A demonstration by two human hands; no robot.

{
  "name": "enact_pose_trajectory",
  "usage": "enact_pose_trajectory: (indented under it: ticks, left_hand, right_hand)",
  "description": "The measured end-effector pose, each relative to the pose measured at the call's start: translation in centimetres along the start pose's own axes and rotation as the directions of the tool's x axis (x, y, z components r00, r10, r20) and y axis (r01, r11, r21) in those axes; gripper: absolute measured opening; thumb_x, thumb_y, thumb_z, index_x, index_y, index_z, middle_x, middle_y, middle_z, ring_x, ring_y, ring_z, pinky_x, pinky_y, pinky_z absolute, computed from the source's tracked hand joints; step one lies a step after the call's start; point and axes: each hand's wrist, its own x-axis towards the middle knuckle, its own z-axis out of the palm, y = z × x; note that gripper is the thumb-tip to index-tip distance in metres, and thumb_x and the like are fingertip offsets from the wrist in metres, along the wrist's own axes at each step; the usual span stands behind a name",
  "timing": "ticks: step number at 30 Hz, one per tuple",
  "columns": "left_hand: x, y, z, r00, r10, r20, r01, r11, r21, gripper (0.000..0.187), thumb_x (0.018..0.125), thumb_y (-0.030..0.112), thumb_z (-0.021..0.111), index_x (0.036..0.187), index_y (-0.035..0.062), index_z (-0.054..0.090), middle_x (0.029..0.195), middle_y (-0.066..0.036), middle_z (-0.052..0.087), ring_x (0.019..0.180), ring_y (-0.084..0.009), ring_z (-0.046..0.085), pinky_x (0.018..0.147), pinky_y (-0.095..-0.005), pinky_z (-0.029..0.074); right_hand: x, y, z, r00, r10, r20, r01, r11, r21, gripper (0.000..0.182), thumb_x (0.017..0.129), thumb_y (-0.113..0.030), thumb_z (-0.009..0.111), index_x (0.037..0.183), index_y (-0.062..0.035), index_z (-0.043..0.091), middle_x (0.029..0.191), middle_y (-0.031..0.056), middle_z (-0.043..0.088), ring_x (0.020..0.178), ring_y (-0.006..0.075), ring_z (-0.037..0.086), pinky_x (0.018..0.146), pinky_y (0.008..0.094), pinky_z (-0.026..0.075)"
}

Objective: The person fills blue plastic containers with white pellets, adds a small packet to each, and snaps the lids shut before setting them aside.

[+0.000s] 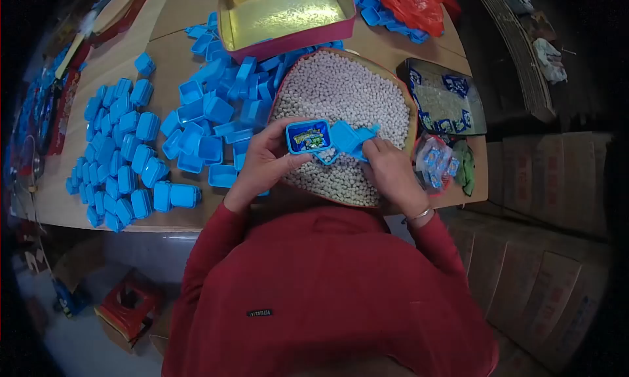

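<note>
My left hand [267,155] grips a small blue plastic box [289,138], thumb along its lower edge. Inside it lies a dark blue printed packet [309,137]. My right hand [391,170] is closed on a blue plastic piece [352,138] with an irregular outline, which meets the box's right side; its exact kind I cannot tell. A few white pellets show at the box's lower right corner. Both hands are over a wide tray of small whitish pellets [341,82].
Closed blue boxes [121,148] cover the table's left side, with open blue box halves [209,108] beside the pellets. A gold-lined tin [288,13] stands behind. At right are a tray with blue packets [445,95], a basket of packets [434,164] and cardboard cartons [537,279].
</note>
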Motion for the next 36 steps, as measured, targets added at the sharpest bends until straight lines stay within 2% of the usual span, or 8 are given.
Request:
enact_pose_trajectory:
  ticks: [3, 9, 13, 16, 17, 20, 27, 36]
  left_hand:
    - [0.1, 0.1, 1.5, 0.999, -0.003, 0.04, 0.001, 0.999, 0.045, 0.058, 0.079, -0.008, 0.068, 0.133, 0.0003, 0.047, 0.129, -0.01, 0.056, 0.116, -0.0171, 0.056, 0.098, -0.0314, 0.046]
    - [-0.6, 0.8, 2.4, 0.999, -0.038, 0.004, 0.037, 0.993, 0.111, 0.056, 0.08, -0.008, 0.068, 0.132, 0.0007, 0.047, 0.127, -0.009, 0.057, 0.114, -0.0164, 0.057, 0.096, -0.0306, 0.047]
    - [-0.5, 0.3, 3.2, 0.997, -0.079, 0.027, 0.075, 0.989, 0.125, 0.055, 0.081, -0.007, 0.068, 0.131, 0.001, 0.048, 0.123, -0.008, 0.059, 0.11, -0.0144, 0.058, 0.092, -0.0295, 0.049]
    - [-0.6, 0.5, 4.6, 0.987, -0.153, 0.053, 0.148, 0.985, 0.086, 0.053, 0.083, -0.004, 0.068, 0.132, 0.0016, 0.047, 0.118, -0.006, 0.059, 0.108, -0.0129, 0.057, 0.091, -0.0291, 0.048]
    - [-0.7, 0.7, 4.9, 0.98, -0.19, 0.054, 0.186, 0.98, 0.076, 0.053, 0.084, -0.003, 0.068, 0.132, 0.0019, 0.047, 0.116, -0.005, 0.059, 0.108, -0.0125, 0.057, 0.092, -0.0291, 0.048]
    - [-0.4, 0.8, 5.0, 0.984, -0.159, 0.077, 0.146, 0.976, 0.161, 0.052, 0.082, -0.001, 0.07, 0.13, 0.0026, 0.05, 0.115, -0.003, 0.059, 0.106, -0.0114, 0.056, 0.088, -0.0277, 0.049]
    - [-0.4, 1.6, 5.7, 0.994, -0.109, 0.025, 0.1, 0.964, 0.245, 0.056, 0.075, -0.003, 0.074, 0.127, 0.0041, 0.055, 0.11, -0.004, 0.061, 0.099, -0.011, 0.058, 0.085, -0.0273, 0.05]
    - [-0.4, 2.0, 5.8, 0.99, -0.137, 0.044, 0.12, 0.953, 0.279, 0.053, 0.078, -0.001, 0.074, 0.127, 0.0045, 0.054, 0.113, -0.004, 0.06, 0.103, -0.0109, 0.057, 0.087, -0.0267, 0.05]
  right_hand:
    - [-0.5, 0.6, 0.1, 0.989, 0.002, -0.146, 0.033, 0.972, 0.231, 0.028, 0.072, -0.006, 0.069, 0.094, -0.0031, 0.053, 0.096, 0.016, 0.056, 0.091, 0.0372, 0.056, 0.075, 0.0439, 0.048]
    - [-1.7, 3.5, -1.6, 0.999, 0.011, -0.034, 0.012, 0.805, 0.593, 0.028, 0.071, -0.01, 0.074, 0.089, -0.003, 0.055, 0.09, 0.0133, 0.057, 0.087, 0.0334, 0.057, 0.076, 0.0414, 0.045]
    - [-1.7, 1.7, -6.9, 0.99, -0.004, -0.139, 0.106, 0.674, 0.731, 0.029, 0.069, -0.01, 0.076, 0.09, -0.0035, 0.057, 0.091, 0.0115, 0.058, 0.089, 0.0307, 0.058, 0.077, 0.0383, 0.045]
    - [-0.4, -0.8, -7.2, 0.884, -0.171, -0.434, 0.404, 0.746, 0.529, 0.029, 0.066, -0.007, 0.076, 0.09, -0.0055, 0.059, 0.093, 0.01, 0.06, 0.089, 0.031, 0.058, 0.077, 0.0376, 0.047]
    - [-0.3, -1.4, -7.4, 0.899, -0.196, -0.393, 0.39, 0.768, 0.508, 0.031, 0.068, -0.006, 0.079, 0.093, -0.0054, 0.06, 0.1, 0.0081, 0.062, 0.095, 0.0282, 0.059, 0.08, 0.0366, 0.049]
    - [0.4, -2.0, -6.5, 0.825, -0.236, -0.513, 0.507, 0.709, 0.49, 0.03, 0.065, -0.005, 0.076, 0.091, -0.0064, 0.061, 0.095, 0.0079, 0.061, 0.09, 0.0298, 0.059, 0.077, 0.0383, 0.049]
    - [-0.3, -1.9, -6.7, 0.824, -0.244, -0.511, 0.517, 0.694, 0.502, 0.03, 0.066, -0.005, 0.077, 0.093, -0.0064, 0.062, 0.098, 0.0082, 0.061, 0.092, 0.0281, 0.06, 0.078, 0.0373, 0.05]
    - [-0.7, -1.7, -7.0, 0.829, -0.255, -0.497, 0.51, 0.71, 0.486, 0.032, 0.068, -0.007, 0.079, 0.096, -0.0067, 0.064, 0.103, 0.0085, 0.062, 0.094, 0.0273, 0.059, 0.078, 0.0364, 0.05]
